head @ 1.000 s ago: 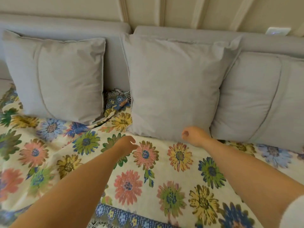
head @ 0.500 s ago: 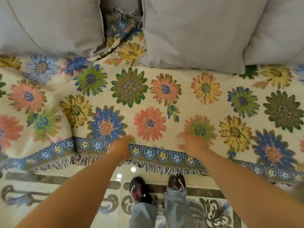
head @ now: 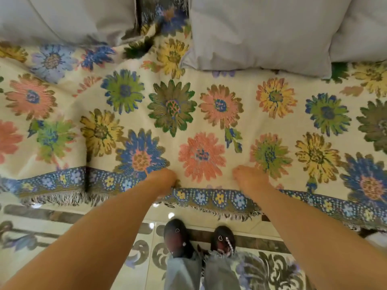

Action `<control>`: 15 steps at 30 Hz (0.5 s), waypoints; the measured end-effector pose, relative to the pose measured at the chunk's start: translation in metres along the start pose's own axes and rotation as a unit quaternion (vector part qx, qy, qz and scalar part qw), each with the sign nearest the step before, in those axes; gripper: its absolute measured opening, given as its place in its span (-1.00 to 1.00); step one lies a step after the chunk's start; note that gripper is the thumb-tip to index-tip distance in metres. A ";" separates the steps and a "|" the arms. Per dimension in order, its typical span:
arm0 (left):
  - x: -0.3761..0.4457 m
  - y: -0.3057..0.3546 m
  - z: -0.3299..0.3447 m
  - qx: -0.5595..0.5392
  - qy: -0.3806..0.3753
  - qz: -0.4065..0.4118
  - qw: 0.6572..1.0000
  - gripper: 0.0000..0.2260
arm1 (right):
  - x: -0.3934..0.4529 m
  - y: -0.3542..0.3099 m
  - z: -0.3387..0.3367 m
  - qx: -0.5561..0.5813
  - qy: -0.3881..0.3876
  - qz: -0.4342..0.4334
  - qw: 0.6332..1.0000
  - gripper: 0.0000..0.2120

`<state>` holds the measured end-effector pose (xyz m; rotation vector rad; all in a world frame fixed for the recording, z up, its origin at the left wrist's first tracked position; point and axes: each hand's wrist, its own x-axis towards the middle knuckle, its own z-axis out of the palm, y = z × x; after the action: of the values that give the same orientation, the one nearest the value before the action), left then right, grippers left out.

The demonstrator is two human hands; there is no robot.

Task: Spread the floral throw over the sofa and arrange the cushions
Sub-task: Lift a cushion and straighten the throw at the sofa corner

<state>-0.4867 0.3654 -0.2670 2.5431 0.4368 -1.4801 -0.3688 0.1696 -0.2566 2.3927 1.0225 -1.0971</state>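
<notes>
Floral throw (head: 209, 105) covers the sofa seat, fringed edge hanging at the front. Left hand (head: 161, 181) and right hand (head: 251, 181) rest on it near that edge; grip can't be told. Grey cushions (head: 261, 32) stand behind.

Open reach: flat stretch of floral throw (head: 240, 122) between front fringe and cushions. Rear blocked by left cushion (head: 67, 17) and middle cushion (head: 257, 32); narrow gap between them, part-filled with bunched throw. Third cushion (head: 362, 28) far right, apparently touching the middle one.
</notes>
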 end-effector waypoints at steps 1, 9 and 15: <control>-0.003 0.004 -0.001 0.003 -0.017 0.010 1.000 -0.77 | -0.007 0.003 0.000 -0.005 -0.032 0.001 0.999 -0.68; -0.065 -0.025 -0.036 -0.107 0.006 -0.009 0.994 -0.64 | -0.051 -0.009 -0.076 0.124 -0.046 -0.006 0.991 -0.67; -0.153 -0.124 -0.084 -0.203 0.072 -0.047 0.975 -0.65 | -0.068 -0.084 -0.172 0.171 -0.028 -0.001 0.985 -0.72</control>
<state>-0.5308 0.4812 -0.0919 2.3317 0.8011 -1.0966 -0.3693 0.2883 -0.0922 2.6014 0.8776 -1.4330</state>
